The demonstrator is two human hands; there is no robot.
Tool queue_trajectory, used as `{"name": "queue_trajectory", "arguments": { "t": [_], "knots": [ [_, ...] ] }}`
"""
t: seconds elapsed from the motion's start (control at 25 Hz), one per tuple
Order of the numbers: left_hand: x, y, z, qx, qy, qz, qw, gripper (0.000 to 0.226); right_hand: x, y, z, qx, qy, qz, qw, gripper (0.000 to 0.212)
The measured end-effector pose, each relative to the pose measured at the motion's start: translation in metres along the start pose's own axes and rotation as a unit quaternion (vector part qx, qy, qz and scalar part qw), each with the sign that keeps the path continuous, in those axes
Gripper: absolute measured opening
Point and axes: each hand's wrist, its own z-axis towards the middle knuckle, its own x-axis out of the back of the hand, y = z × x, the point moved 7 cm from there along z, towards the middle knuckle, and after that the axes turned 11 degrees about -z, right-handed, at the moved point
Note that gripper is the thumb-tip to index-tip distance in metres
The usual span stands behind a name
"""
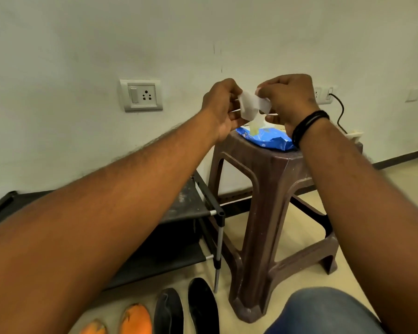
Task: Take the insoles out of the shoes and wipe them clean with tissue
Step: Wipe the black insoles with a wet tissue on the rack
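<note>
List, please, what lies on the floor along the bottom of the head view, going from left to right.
Orange insole → second orange insole → black insole → second black insole → brown plastic stool.

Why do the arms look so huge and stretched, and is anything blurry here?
Head view: the wide-angle lens swells the near forearms and bows the edges. The hands and tissue are slightly motion-blurred; the socket plate stays fairly sharp. Light is soft and dim, with no glare.
</note>
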Motion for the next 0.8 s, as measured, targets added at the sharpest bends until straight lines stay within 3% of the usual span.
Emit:
{"name": "queue_trajectory", "arguments": {
  "t": [0.12,0.2,0.32,0.36,0.44,0.56,0.68,0.8],
  "knots": [
    [0.016,0.025,-0.025,-0.038,0.001,-0.011,0.999,0.017,-0.010,0.001,-0.025,-0.090,-0.003,0.027,0.996,0.029],
    [0.034,0.032,-0.046,-0.035,-0.007,-0.026,0.999,0.011,-0.032,0.011,-0.051,-0.160,-0.107,0.023,0.981,0.044],
    [0.070,0.025,-0.079,0.000,-0.019,-0.020,1.000,0.037,-0.084,0.019,-0.101,-0.220,-0.288,0.127,0.924,0.039],
    [0.082,0.018,-0.092,0.011,-0.018,-0.025,0.999,0.039,-0.096,0.021,-0.112,-0.224,-0.297,0.161,0.914,0.032],
    [0.112,-0.003,-0.118,0.032,-0.010,-0.041,0.999,0.017,-0.117,0.030,-0.127,-0.221,-0.285,0.146,0.921,0.027],
    [0.168,-0.050,-0.163,0.117,-0.013,-0.060,0.991,0.013,-0.134,0.050,-0.153,-0.179,-0.323,-0.008,0.929,0.028],
    [0.225,-0.099,-0.203,0.245,-0.018,-0.004,0.969,0.009,-0.152,0.073,-0.192,-0.195,-0.447,-0.095,0.868,0.032],
    [0.283,-0.157,-0.238,0.360,0.065,0.154,0.918,0.025,-0.177,0.116,-0.240,-0.262,-0.493,-0.087,0.825,0.026]
  ]
}}
